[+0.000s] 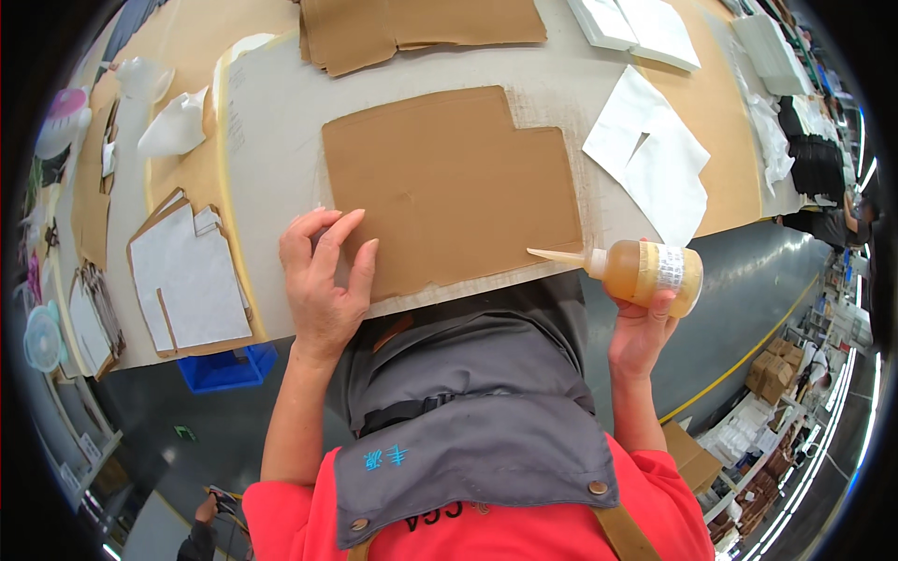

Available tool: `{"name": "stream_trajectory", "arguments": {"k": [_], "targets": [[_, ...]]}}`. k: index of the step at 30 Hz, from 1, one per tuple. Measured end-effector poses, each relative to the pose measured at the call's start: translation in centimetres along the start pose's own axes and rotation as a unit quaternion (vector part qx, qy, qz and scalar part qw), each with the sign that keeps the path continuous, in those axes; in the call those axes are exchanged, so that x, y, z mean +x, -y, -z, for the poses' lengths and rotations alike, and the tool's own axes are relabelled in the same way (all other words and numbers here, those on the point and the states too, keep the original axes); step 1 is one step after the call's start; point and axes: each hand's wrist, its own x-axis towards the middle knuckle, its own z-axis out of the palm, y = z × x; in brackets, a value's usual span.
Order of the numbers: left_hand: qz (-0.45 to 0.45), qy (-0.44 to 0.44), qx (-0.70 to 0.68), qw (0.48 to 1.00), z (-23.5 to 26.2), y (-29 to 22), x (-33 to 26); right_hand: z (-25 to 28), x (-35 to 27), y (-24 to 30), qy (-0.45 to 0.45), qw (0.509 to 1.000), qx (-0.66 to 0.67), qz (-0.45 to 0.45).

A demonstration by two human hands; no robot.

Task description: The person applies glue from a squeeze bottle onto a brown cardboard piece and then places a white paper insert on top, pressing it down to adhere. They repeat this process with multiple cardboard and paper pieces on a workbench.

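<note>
A flat brown panel (449, 192) with a notch cut from its far right corner lies on the grey-topped table in front of me. My left hand (327, 271) rests at its near left edge, fingers apart, with nothing gripped. In my right hand (641, 332) is a squeeze bottle (652, 273) of amber liquid, tipped on its side. Its long pale nozzle (558, 255) points left, with the tip over the panel's near right corner. Whether the tip touches the panel I cannot tell.
More brown panels (421, 33) lie at the far side. White pieces (647, 150) are on the right, with white stacks (636, 28) beyond. White-faced cut panels (187, 280) sit at the left. Below the table's near edge is a blue bin (227, 367).
</note>
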Motion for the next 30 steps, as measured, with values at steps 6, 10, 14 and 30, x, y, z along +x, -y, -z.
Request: {"name": "stream_trajectory", "arguments": {"k": [6,10,14,30], "targets": [[0.002,-0.011,-0.016,1.000,-0.2,0.3,-0.1,-2.1,-1.1,-0.5,0.048,0.999,0.008,-0.004],[0.006,-0.015,-0.022,1.000,0.0,0.4,-0.1,-3.5,-1.7,-0.8,0.068,0.998,0.004,-0.012],[0.006,-0.022,-0.028,0.999,-0.1,0.4,-0.1,-5.0,-2.0,-0.6,0.100,0.995,0.014,-0.015],[0.051,-0.053,-0.096,0.993,0.4,0.9,-0.1,-11.9,3.9,1.2,0.218,0.951,-0.111,0.189]]}}
